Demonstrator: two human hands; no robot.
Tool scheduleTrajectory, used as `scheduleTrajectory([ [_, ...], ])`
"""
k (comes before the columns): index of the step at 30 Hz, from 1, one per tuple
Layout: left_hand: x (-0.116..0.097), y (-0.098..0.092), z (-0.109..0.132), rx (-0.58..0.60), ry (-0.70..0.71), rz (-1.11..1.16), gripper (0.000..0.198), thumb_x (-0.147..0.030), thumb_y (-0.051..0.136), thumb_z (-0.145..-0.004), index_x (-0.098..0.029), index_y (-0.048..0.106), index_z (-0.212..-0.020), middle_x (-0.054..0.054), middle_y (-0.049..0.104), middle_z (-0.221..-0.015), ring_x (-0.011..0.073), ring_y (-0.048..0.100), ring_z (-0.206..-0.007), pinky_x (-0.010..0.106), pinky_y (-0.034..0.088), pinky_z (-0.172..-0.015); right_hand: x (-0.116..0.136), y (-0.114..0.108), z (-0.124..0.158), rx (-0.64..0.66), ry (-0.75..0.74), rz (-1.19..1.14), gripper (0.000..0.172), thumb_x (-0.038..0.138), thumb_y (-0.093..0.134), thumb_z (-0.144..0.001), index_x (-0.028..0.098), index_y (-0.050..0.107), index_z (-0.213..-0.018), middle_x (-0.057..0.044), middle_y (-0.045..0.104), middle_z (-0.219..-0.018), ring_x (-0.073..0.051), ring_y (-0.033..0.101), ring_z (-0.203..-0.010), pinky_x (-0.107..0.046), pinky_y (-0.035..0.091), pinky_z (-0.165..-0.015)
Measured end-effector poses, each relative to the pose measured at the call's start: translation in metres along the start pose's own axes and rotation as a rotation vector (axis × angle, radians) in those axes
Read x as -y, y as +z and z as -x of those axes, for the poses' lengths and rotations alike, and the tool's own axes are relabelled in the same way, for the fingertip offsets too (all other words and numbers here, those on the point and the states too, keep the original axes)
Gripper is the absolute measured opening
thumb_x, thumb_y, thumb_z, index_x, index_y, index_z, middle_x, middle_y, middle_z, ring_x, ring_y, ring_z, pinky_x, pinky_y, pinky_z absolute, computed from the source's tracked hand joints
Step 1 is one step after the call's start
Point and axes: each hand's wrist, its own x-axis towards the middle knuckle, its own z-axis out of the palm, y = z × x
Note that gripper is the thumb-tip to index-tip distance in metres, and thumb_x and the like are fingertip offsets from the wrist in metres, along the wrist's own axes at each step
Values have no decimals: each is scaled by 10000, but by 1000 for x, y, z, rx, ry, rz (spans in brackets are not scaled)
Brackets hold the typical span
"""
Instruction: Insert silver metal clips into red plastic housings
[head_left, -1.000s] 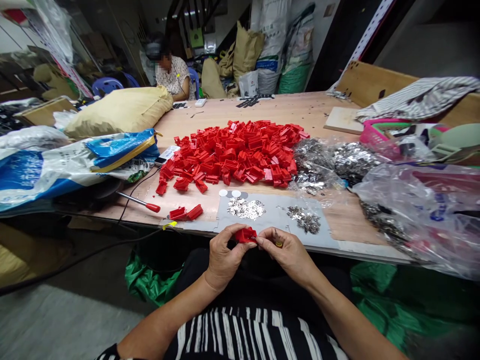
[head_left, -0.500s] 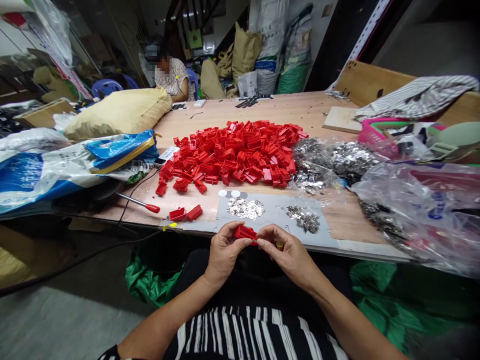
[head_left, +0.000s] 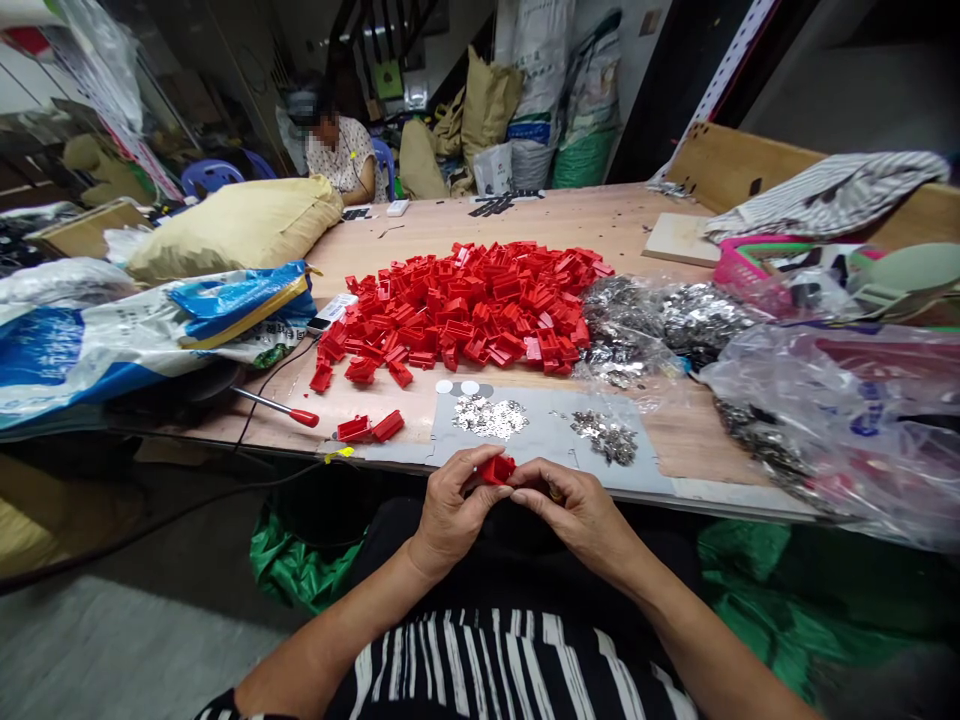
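A: What does the left hand hold?

B: From my remote seat I see the left hand [head_left: 452, 505] partly curled, thumb and fingers gripping a small, glossy, box-shaped red plastic piece [head_left: 496, 468]; it sits at the near edge of a wood-grain table [head_left: 600, 225], just in front of a smooth grey sheet [head_left: 551, 402].

A: And the right?

B: The right hand [head_left: 574, 500] bends inward, thumb and forefinger close together at the piece's right end; I cannot tell whether they pinch anything; a small yellow object [head_left: 556, 493] shows among the fingers, mostly hidden from me.

A: Textures beyond?

B: On the sheet I make out a bright pile of thin silver metal pieces [head_left: 491, 416]; to its right, a duller pile of small grey metal parts [head_left: 609, 438]; behind them, a jumbled heap of angular red plastic parts [head_left: 480, 310]; far right, a crinkled translucent plastic bag [head_left: 780, 360].
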Motion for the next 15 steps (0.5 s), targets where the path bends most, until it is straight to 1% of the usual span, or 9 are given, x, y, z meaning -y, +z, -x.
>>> scheduleTrajectory([
  [4,-2,-4,-4,50,202,-186,361,-182,653,-820,-205,594,-1176,63,669,-1043,170,613,-965,305,490,-864,1,-5,-1,-25,-78,39,185,330,566,-869,166,650,-891,-15,659,-859,-87,595,-784,-166,441,-734],
  [5,-1,-5,-5,52,222,-204,359,-181,652,-821,-207,595,-1174,61,669,-1034,170,608,-963,309,486,-865,1,-6,-1,-39,-83,46,185,330,570,-866,164,651,-873,-14,655,-840,-84,589,-765,-163,438,-719],
  [6,-1,-6,-5,45,212,-205,359,-184,651,-822,-210,594,-1176,61,666,-1034,171,604,-966,311,484,-867,1,-8,-1,-52,-76,45,189,335,574,-863,162,650,-862,-14,651,-823,-81,581,-748,-162,435,-704],
  [8,-1,-6,-6,21,131,-147,369,-198,639,-833,-220,581,-1197,65,648,-1055,167,603,-967,305,492,-853,0,-11,-1,-65,-37,15,211,356,572,-861,158,645,-868,-14,641,-798,-75,560,-706,-161,428,-665],
  [10,-1,-5,-6,17,41,-55,358,-205,612,-852,-229,577,-1207,68,624,-1075,162,599,-974,286,506,-824,-2,-13,0,-52,7,-46,253,392,554,-869,157,635,-913,-17,631,-792,-68,529,-658,-163,421,-618],
  [12,-3,-2,-4,35,-25,25,293,-214,589,-865,-223,610,-1157,71,603,-1070,163,590,-982,266,518,-788,-6,-12,1,-64,35,-113,285,422,549,-866,156,608,-948,-17,609,-790,-63,501,-630,-165,417,-584],
  [15,-6,1,-1,46,-146,109,191,-260,583,-867,-184,648,-1029,75,585,-1023,166,589,-939,258,533,-739,-11,-9,2,-132,40,-175,295,432,590,-835,159,553,-941,-11,572,-807,-66,500,-650,-169,434,-587],
])
